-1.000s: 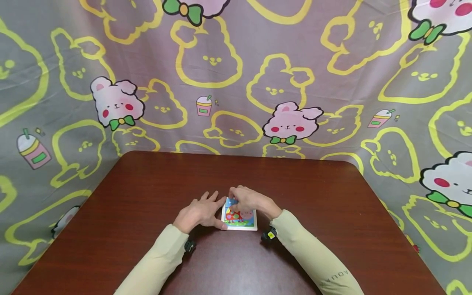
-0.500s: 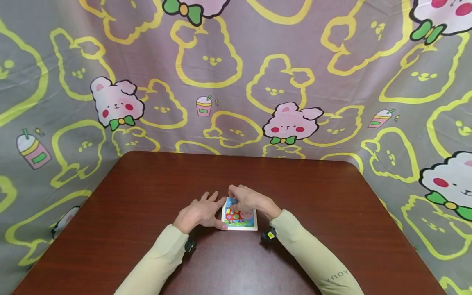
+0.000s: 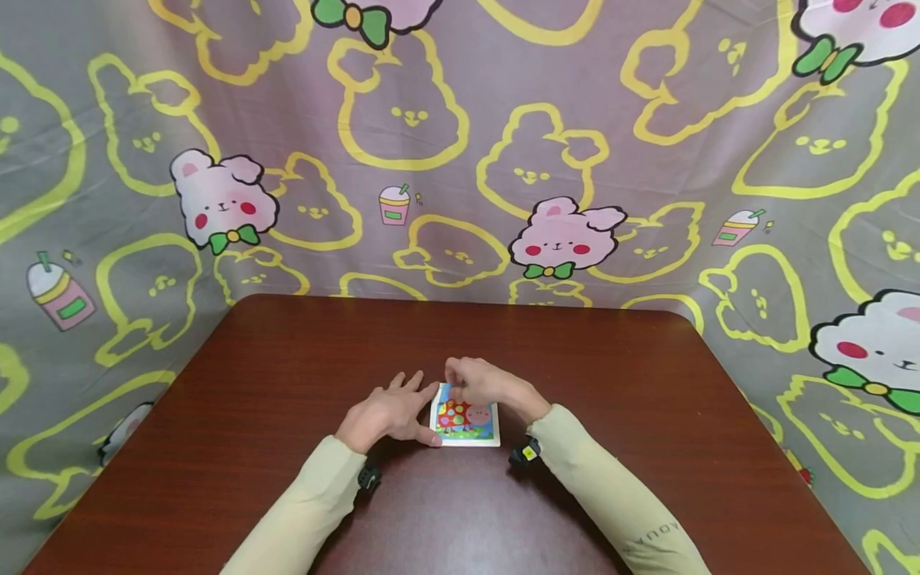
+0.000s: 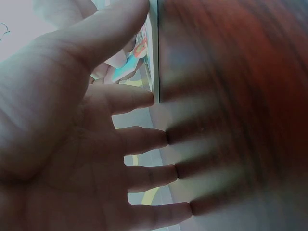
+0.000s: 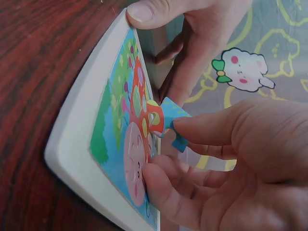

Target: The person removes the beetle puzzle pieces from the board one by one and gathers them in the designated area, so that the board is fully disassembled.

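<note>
A small square jigsaw puzzle (image 3: pixel 467 432) in a white frame lies on the table, showing a red spotted ladybug with a pink face. My left hand (image 3: pixel 384 414) steadies its left side, thumb at the near corner, fingers spread. In the left wrist view, those fingers (image 4: pixel 144 138) reach down to the tabletop and the index fingertip meets the frame's edge. My right hand (image 3: pixel 489 385) is over the far part of the puzzle. Between its thumb and fingers it pinches a blue and red puzzle piece (image 5: pixel 169 117), tilted up from the picture in the right wrist view.
The dark red-brown wooden table (image 3: pixel 604 359) extends around the puzzle on all sides. A grey curtain (image 3: pixel 460 88) with yellow cartoon outlines and pink-white bunny faces hangs behind and beside it. Dark wrist-worn devices (image 3: pixel 370 477) sit at both cuffs.
The right fingers have lifted slightly away, and more of the ladybug shows beside them. The left hand stays at the frame. The head view has shifted a little.
</note>
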{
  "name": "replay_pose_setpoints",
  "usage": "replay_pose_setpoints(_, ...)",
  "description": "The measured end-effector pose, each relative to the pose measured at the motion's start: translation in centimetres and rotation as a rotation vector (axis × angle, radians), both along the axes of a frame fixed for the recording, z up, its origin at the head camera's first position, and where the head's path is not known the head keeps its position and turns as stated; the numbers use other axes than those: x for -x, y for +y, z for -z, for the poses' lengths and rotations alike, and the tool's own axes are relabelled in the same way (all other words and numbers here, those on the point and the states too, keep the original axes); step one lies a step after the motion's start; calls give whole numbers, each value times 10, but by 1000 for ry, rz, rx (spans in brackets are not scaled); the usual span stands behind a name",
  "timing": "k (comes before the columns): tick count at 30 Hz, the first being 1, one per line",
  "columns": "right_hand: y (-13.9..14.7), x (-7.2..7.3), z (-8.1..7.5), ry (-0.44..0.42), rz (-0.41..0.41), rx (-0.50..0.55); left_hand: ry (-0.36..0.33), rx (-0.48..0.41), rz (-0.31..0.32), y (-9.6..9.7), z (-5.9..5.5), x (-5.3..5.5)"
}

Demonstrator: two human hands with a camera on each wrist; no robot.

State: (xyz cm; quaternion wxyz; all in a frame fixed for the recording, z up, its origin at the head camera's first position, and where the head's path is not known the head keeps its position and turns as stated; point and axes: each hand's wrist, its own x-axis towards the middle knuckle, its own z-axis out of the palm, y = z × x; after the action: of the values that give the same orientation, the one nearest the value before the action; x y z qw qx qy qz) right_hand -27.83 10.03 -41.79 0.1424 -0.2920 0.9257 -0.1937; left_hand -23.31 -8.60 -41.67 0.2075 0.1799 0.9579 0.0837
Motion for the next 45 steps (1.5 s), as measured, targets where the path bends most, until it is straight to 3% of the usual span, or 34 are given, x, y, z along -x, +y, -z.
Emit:
replay_pose_setpoints(8, -1, 2, -1, 15, -49, -13, 8, -7, 2, -3, -1, -1)
replay_pose_setpoints(15, 17, 2, -16, 15, -99, 77, 4, -4, 3, 0, 1, 0)
replay_pose_setpoints(27, 58, 12, -14, -93, -32, 137, 11, -19, -10, 0, 2, -2)
replay_pose_setpoints(33, 79, 20, -14, -140, -44, 115, 18, -28, -14, -1, 1, -2)
replay_pose_setpoints(45, 119, 27, -20, -243, 6, 46, 27, -33, -14, 0, 0, -2)
